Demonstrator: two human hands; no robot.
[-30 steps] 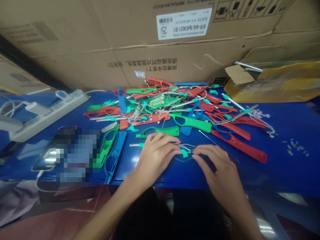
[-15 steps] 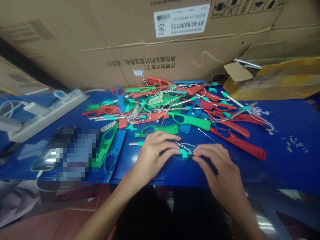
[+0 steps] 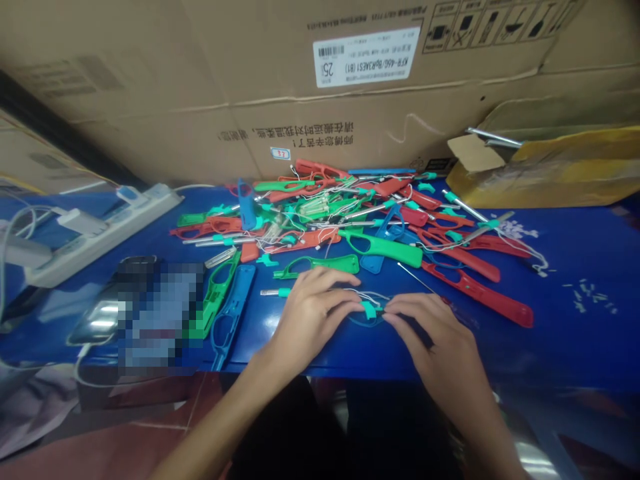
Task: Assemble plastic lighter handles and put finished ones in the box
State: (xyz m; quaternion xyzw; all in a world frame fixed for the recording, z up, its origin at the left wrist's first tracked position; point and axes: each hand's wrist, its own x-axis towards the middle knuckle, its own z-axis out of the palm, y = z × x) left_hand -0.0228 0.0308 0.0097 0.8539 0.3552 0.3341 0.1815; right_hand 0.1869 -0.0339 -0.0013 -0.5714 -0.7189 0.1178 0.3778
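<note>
My left hand (image 3: 313,310) is closed, thumb and fingers pinching near a small teal trigger (image 3: 369,309) with thin white wires (image 3: 367,294) rising behind it. My right hand (image 3: 434,327) pinches the trigger's right end, where a small dark piece shows between the fingertips. A translucent blue casing lies partly hidden beneath both hands. Left of my left hand, a metal lighter tube (image 3: 270,293) with a teal collar pokes out. Just beyond the fingers lie a green lighter casing half (image 3: 325,264) and a brighter green one (image 3: 387,247). A red casing half (image 3: 493,297) rests to the right.
A pile of lighter casings, tubes and wires (image 3: 320,207) spreads across the blue table (image 3: 280,333). Small white bits (image 3: 587,297) lie at right. A taped carton (image 3: 550,167) stands behind. Phones (image 3: 113,303) and a power strip (image 3: 105,237) are at left; a thin rod (image 3: 417,279) lies near my right hand.
The view has shifted slightly, so everything sits a little lower in the picture. Both hands keep their pinch at the teal trigger, with only slight finger movement.
</note>
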